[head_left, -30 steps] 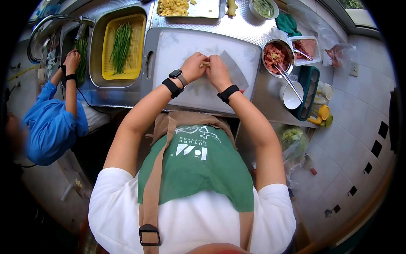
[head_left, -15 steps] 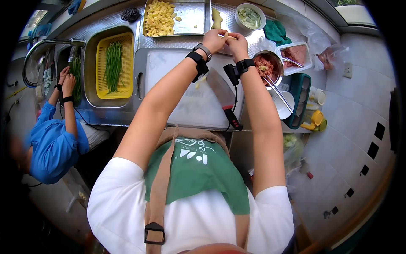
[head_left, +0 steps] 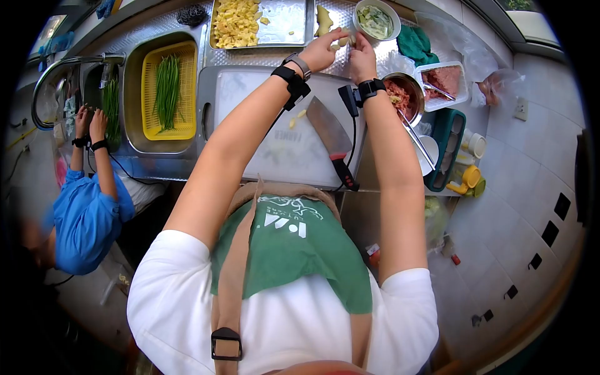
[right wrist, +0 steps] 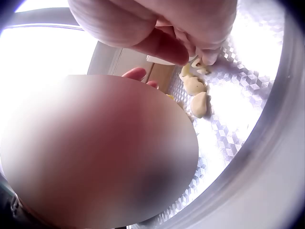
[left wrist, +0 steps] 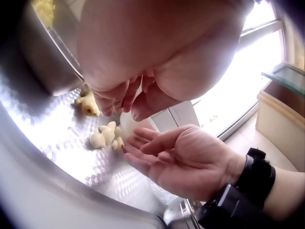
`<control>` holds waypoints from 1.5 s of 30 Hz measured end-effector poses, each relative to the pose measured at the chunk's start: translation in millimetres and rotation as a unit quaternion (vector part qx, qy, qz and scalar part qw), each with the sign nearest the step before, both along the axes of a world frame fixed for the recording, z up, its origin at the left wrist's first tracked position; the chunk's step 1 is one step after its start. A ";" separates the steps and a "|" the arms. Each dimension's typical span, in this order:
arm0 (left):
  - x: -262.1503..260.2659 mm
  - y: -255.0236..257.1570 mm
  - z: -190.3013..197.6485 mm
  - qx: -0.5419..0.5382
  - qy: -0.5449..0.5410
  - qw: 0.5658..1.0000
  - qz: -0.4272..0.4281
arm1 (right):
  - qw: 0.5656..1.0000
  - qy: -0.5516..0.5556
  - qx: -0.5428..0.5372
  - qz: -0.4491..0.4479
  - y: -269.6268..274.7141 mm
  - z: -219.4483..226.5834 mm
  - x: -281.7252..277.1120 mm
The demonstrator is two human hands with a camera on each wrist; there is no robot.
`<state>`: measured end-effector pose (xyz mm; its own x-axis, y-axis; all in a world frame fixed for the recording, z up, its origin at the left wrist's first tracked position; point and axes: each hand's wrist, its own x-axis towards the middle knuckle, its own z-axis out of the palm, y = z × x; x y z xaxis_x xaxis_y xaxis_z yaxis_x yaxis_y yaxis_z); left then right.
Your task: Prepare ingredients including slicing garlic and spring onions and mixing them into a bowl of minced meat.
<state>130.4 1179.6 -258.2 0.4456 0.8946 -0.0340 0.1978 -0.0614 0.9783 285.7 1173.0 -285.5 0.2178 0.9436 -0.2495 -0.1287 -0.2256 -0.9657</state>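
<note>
Several pale peeled cloves (head_left: 342, 42) (left wrist: 106, 137) (right wrist: 194, 87) lie in a small group on the patterned steel counter, beside a knobbly ginger piece (head_left: 323, 20) (left wrist: 88, 104). The left hand (head_left: 320, 54) (left wrist: 157, 52) is just left of them, fingers extended toward them in the head view. On their right, the right hand (head_left: 362, 61) (left wrist: 183, 157) (right wrist: 167, 24) has relaxed, slightly bent fingers, its palm visible in the left wrist view. Neither hand visibly holds anything; exact fingertip contact is unclear. A blurred patch covers much of the right wrist view.
A knife (head_left: 329, 131) and small pale pieces (head_left: 294, 120) lie on the cutting board (head_left: 250, 94). Behind stand a tray (head_left: 284, 25) of yellow chunks and a bowl (head_left: 377, 22). To the right is a meat bowl (head_left: 406, 94) with chopsticks; at left, another person (head_left: 94, 206) handles greens.
Both hands have moved from over the board to the counter behind it, uncovering the knife. The pale piece between their fingers is no longer held, and the hands have parted slightly.
</note>
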 end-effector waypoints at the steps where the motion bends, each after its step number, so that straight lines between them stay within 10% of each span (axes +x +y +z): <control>1: -7.6 -3.9 4.6 0.029 0.010 1.000 -0.006 | 0.999 -0.008 0.028 0.014 -2.3 -13.2 9.3; 6: -72.0 -72.4 41.9 0.093 0.203 0.974 -0.025 | 0.924 -0.330 0.051 0.185 -64.1 61.5 -21.7; 11: -92.0 -151.4 36.9 0.044 0.343 0.933 -0.096 | 0.734 -0.521 0.161 0.405 -129.5 82.1 -64.1; 16: -91.2 -166.4 24.9 0.061 0.346 0.935 -0.045 | 0.666 -0.589 0.208 0.408 -139.8 55.9 -81.4; 19: -90.4 -148.8 30.4 0.056 0.337 0.939 -0.045 | 0.674 -0.587 0.214 0.394 -132.6 56.9 -79.2; 23: -60.1 -92.3 26.4 0.056 0.195 0.976 0.085 | 0.853 -0.483 0.078 0.180 -95.2 60.8 -54.0; 26: -24.5 -49.6 9.2 0.044 0.080 0.979 0.182 | 0.858 -0.503 0.070 0.069 -70.7 46.1 -25.4; 30: 2.5 -49.4 0.0 0.106 0.119 0.981 0.110 | 0.916 -0.394 0.014 0.073 -101.5 78.5 -22.0; 34: 40.5 -83.8 24.6 -0.191 -0.017 0.980 -0.059 | 0.982 -0.167 -0.088 0.025 -185.1 88.7 4.3; 38: 83.2 -102.7 24.4 -0.303 -0.037 0.949 -0.078 | 0.948 0.163 -0.165 -0.217 -238.5 97.9 46.1; 45: 81.1 -103.1 50.2 -0.301 -0.085 0.950 -0.028 | 0.930 0.205 -0.061 -0.298 -241.7 108.9 70.7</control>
<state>211.5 1076.5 -208.0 0.5361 0.7114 -0.4544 0.0463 0.5127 0.8573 356.3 931.3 -176.6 0.5569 0.6445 -0.5239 -0.6177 -0.1002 -0.7800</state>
